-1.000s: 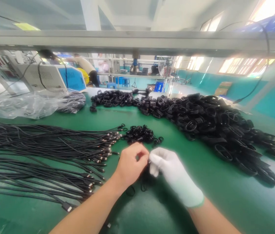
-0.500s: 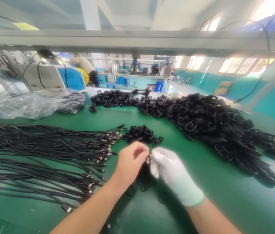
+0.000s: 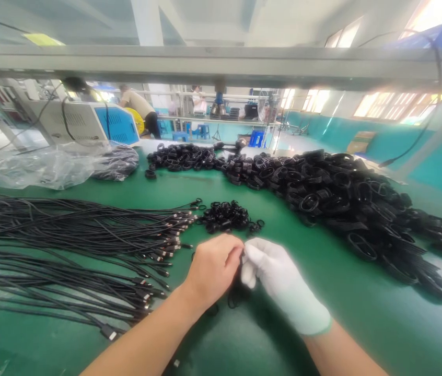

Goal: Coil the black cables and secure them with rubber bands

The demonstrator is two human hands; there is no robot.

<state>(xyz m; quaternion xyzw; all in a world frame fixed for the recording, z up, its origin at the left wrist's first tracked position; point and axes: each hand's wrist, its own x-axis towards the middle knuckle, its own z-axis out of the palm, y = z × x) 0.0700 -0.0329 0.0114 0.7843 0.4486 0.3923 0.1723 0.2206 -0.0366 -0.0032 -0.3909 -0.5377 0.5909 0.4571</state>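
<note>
Watching remotely, I see left hand point(image 3: 215, 269) and right hand point(image 3: 274, 269) pinching something dark point(image 3: 241, 261) (blurry), coiled cables point(image 3: 323, 180) heaped, straight cables point(image 3: 88, 222) remaining.

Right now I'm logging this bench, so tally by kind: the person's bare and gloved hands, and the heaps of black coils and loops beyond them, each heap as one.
Bare left hand: 1
Gloved right hand: 1
Long heap of black coils: 1
Small heap of black loops: 1
Total: 4
Single pieces overlap too much to count.
</note>
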